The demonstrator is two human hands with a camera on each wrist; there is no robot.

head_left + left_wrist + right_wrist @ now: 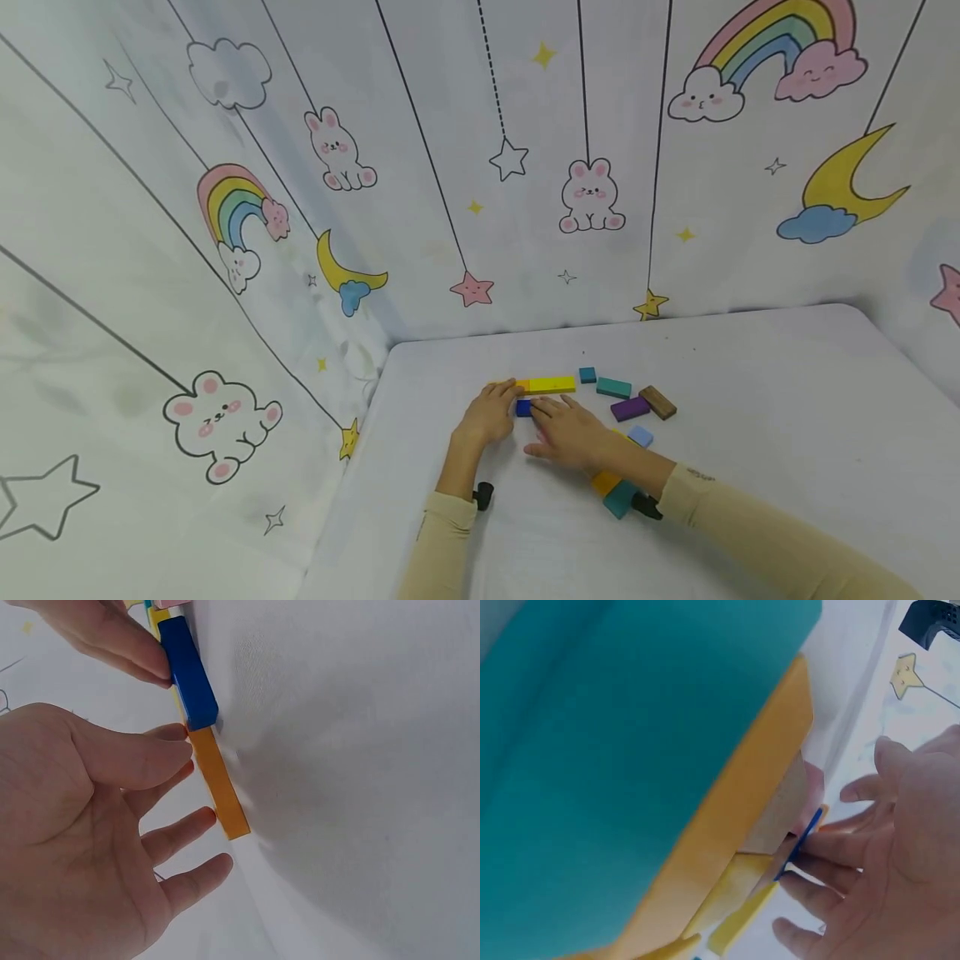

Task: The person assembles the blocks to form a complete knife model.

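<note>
My left hand [489, 414] is at the left end of a row of blocks, its fingers spread loosely. In the left wrist view its thumb and fingertips lie along an orange block [223, 787]. A dark blue block [193, 679] stands at the end of the orange one in that view. My right hand [570, 435] reaches in from the right, nearly straight fingertips touching the blue block and the thumb apart from it. A yellow block [552, 385] continues the row behind the blue one. The fingers partly cover the orange and blue blocks in the head view.
Right of the row lie a small blue block [587, 375], a teal block [613, 387], a purple block [628, 408] and a brown block [658, 402]. A light blue block [641, 436] and another teal block [619, 500] lie around my right forearm. A patterned cloth backs the white table [787, 467].
</note>
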